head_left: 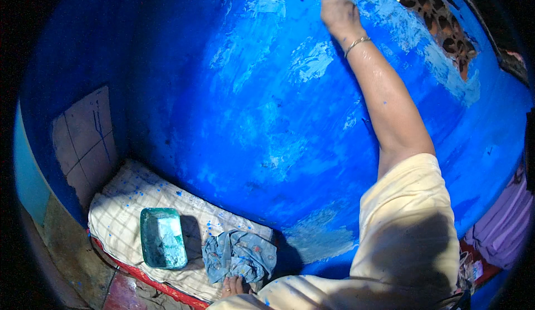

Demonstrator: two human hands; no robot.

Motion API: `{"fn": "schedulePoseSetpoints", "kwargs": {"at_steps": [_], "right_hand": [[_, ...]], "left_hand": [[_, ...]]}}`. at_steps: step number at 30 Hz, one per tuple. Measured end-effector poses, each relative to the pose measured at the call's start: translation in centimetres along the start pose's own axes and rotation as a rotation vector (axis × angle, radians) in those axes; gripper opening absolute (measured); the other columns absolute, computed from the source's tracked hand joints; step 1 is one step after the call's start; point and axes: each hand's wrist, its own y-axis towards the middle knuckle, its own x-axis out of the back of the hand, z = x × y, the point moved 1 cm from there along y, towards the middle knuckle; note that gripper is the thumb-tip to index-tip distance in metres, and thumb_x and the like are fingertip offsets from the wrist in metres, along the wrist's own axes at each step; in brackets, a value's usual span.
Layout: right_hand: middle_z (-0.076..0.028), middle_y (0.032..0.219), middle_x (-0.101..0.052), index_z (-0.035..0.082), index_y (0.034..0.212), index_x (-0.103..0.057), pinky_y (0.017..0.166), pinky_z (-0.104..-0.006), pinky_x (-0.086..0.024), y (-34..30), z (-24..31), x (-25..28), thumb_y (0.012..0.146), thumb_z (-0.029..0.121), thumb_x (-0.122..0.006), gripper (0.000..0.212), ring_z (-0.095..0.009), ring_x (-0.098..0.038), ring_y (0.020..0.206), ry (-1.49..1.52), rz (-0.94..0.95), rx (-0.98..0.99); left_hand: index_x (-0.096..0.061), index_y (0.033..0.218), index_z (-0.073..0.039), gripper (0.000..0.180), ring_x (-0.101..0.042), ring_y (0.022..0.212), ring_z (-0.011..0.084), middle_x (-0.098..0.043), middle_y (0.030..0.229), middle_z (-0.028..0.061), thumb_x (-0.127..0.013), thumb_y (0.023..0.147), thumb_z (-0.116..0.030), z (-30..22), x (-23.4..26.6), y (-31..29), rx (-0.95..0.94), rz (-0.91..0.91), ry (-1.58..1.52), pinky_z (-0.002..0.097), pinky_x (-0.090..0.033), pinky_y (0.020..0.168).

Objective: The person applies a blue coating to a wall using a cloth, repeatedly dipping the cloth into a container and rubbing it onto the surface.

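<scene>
High on the blue wall (234, 126), my right hand (340, 17) is closed, its knuckles toward a patch of pale, rough filler. A greyish edge shows just above the fingers, but I cannot tell what they hold. A bangle (356, 44) circles that wrist. Down low, my left hand (233, 286) rests with its fingers stretched out at the lower edge of a crumpled blue patterned cloth (241, 254). Left of the cloth is a green plastic tub (163, 238), smeared inside with pale, wet paste. Cloth and tub both lie on a checked, paint-spotted mattress (120, 198).
Perforated clay bricks (440, 23) are exposed at the upper right. Purple fabric (504, 221) hangs at the right edge. Unpainted tiles (86, 137) show on the left wall. A red edging (150, 281) runs along the mattress's near side, above the floor (67, 243).
</scene>
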Motion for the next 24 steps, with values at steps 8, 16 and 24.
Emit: {"fn": "schedulePoseSetpoints", "kwargs": {"at_steps": [8,16,24], "right_hand": [[-0.017,0.094,-0.066,0.013,0.099,-0.070,0.079,-0.0395,-0.051,0.9,-6.3,6.1,0.077,0.008,-0.054,0.028,-0.034,-0.064,0.084,0.326,0.017,0.110],[-0.013,0.058,-0.059,0.004,0.067,-0.065,0.047,-0.0330,-0.041,5.8,-11.6,5.5,0.069,0.014,-0.062,0.010,-0.016,-0.052,0.049,0.589,0.349,-0.028],[-0.015,0.061,-0.060,0.008,0.063,-0.064,0.051,-0.0363,-0.043,6.0,-13.1,7.8,0.064,0.007,-0.063,0.001,-0.026,-0.057,0.054,0.464,-0.332,-0.068]], "left_hand": [[-0.060,0.109,-0.006,0.037,-0.056,0.103,0.0361,-0.060,0.110,0.0118,-0.059,0.076,-0.023,-0.1,0.4,0.1,-0.015,0.016,-0.021,0.0473,-0.044,0.094],[-0.060,0.110,-0.006,0.037,-0.056,0.104,0.0357,-0.059,0.111,0.0120,-0.059,0.076,-0.023,-0.2,0.8,0.1,0.008,0.043,-0.002,0.0472,-0.044,0.095],[-0.059,0.111,-0.006,0.038,-0.055,0.105,0.0353,-0.059,0.112,0.0123,-0.058,0.076,-0.022,-0.2,1.2,0.5,0.019,0.068,0.032,0.0471,-0.043,0.096]]}}
